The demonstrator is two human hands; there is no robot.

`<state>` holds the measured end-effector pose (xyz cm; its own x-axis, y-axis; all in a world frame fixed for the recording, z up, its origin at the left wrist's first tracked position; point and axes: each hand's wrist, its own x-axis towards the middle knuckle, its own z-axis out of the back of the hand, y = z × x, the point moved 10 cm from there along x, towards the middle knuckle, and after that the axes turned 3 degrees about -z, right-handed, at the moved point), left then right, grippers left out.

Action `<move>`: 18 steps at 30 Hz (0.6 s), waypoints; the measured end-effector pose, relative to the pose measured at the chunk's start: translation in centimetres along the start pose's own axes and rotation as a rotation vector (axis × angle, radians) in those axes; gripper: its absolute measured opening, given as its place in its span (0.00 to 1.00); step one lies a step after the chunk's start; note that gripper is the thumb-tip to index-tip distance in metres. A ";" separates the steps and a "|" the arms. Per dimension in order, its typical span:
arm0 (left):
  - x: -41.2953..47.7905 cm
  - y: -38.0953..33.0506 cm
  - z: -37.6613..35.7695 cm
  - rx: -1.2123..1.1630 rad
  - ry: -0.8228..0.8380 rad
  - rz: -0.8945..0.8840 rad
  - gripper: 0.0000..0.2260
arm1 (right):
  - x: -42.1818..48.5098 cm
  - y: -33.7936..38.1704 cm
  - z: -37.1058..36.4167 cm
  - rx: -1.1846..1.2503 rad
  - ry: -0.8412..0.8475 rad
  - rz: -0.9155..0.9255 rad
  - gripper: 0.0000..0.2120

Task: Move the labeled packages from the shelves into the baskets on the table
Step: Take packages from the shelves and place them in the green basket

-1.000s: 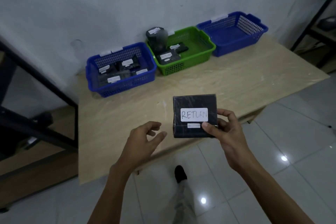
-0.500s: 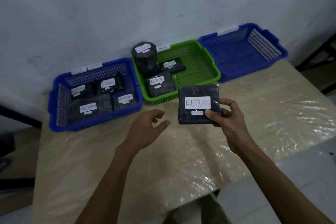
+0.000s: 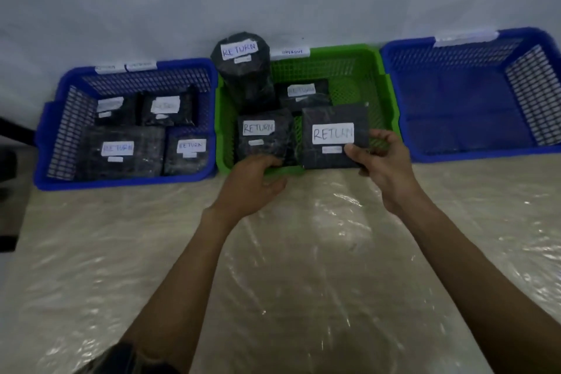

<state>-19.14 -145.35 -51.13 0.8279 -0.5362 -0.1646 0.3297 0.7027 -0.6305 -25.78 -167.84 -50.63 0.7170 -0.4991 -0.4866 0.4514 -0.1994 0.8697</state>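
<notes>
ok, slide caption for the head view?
Right hand holds a RETURN package over the green basket; left hand at its front rim.

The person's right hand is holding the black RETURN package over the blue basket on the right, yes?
Not quite. The head view shows the right hand holding the black RETURN package over the green basket in the middle, not over the blue basket on the right.

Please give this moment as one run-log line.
phase: placing | right hand: holds RETURN package over green basket | left hand: at basket front rim, grip unclear
</notes>
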 end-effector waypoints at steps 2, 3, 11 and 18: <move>0.1 0.4 -0.6 0.004 -0.006 0.006 0.16 | 1.5 0.3 -0.2 -0.051 0.016 0.004 0.20; 0.4 0.7 -0.7 0.005 -0.012 0.009 0.15 | 2.3 0.4 -0.3 -0.082 0.019 -0.003 0.20; 1.1 1.4 -0.7 -0.001 -0.057 0.034 0.16 | 7.8 -1.1 -0.4 -0.412 -0.023 -0.081 0.24; 1.3 1.6 -0.9 -0.030 -0.035 0.045 0.22 | 7.7 -2.2 -2.8 -0.838 0.109 -0.043 0.24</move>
<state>-17.94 -145.40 -53.02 0.8570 -0.4876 -0.1668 0.2790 0.7111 -0.6453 -19.72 -168.87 -56.49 0.7184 -0.4125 -0.5602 0.6928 0.4968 0.5227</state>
